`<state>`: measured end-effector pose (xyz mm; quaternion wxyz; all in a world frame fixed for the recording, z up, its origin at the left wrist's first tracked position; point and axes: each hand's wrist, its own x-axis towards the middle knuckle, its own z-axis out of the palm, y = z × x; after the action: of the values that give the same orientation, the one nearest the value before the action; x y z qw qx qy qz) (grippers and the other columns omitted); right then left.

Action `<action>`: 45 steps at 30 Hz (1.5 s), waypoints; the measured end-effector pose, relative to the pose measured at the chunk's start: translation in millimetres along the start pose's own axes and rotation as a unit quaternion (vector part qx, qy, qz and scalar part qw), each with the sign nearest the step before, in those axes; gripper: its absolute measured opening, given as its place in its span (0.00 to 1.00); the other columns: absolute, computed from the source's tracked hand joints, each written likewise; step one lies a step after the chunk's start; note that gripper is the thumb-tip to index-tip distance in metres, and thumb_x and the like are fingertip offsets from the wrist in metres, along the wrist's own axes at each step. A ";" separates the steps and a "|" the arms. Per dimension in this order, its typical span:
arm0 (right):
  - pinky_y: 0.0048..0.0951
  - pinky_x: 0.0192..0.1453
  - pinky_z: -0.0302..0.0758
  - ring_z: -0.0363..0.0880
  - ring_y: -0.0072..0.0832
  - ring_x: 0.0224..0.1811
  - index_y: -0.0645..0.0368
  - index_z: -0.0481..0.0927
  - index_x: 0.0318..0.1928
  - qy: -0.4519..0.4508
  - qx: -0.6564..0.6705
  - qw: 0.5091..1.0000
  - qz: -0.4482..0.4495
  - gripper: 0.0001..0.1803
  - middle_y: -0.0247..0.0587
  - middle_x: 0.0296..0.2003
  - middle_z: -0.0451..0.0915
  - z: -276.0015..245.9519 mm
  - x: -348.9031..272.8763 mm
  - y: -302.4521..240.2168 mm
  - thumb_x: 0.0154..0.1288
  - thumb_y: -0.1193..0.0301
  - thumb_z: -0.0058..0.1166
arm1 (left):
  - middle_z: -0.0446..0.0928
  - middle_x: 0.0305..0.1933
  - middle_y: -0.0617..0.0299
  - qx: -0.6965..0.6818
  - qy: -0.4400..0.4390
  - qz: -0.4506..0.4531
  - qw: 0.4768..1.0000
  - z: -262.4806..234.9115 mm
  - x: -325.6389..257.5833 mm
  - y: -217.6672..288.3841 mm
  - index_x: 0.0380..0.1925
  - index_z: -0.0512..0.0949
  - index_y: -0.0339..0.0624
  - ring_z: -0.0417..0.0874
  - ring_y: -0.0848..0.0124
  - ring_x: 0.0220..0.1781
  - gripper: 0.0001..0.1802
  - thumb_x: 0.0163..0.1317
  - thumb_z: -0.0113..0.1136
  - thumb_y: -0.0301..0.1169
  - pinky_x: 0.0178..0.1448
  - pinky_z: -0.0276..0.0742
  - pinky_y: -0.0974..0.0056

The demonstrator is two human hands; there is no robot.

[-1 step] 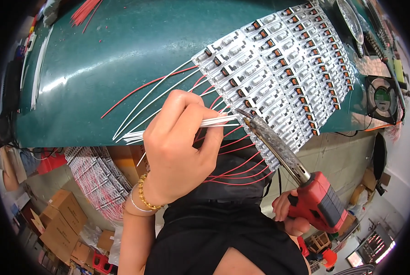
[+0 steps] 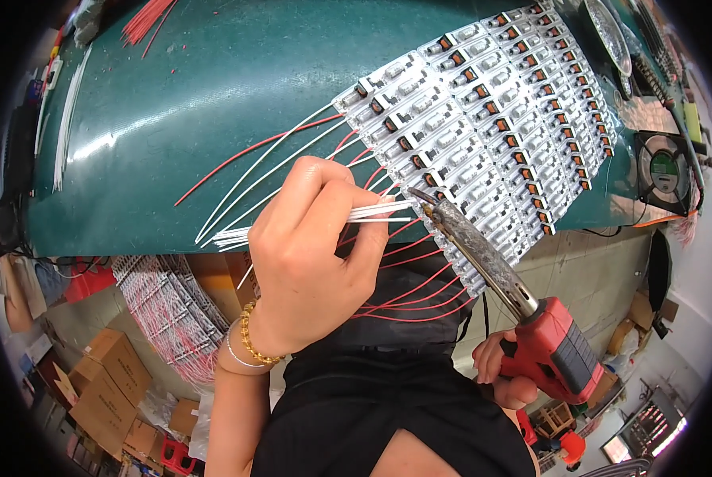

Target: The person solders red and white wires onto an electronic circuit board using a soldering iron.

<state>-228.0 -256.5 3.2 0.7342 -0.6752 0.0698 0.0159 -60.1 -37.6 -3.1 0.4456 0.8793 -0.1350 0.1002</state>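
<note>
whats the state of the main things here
left grip: closed on white wires
white wires: bunched, tips near module panel
right grip: closed around soldering iron
soldering iron: held, tip at module panel edge, heat can't be told
module panel: flat, overhanging the table edge
far red wires: loose, bunched
fan: can't tell whether it spins

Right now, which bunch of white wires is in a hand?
The held bunch, pinched in the left hand; the other bunch lies far left on the green table.
</note>
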 end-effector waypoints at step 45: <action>0.25 0.21 0.67 0.74 0.25 0.17 0.55 0.76 0.19 0.062 -0.043 0.995 0.068 0.22 0.32 0.18 0.75 -3.3 -22.7 -6.2 0.49 0.50 0.64 | 0.75 0.37 0.62 -0.035 -0.020 -0.009 0.999 4.1 -10.6 4.9 0.26 0.82 0.39 0.66 0.82 0.24 0.07 0.46 0.68 0.18 0.22 0.54 0.75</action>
<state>-250.0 -258.7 11.8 0.6962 -0.6992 0.1605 0.0269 -71.4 -42.1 -5.0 0.4743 0.8661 -0.1397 0.0735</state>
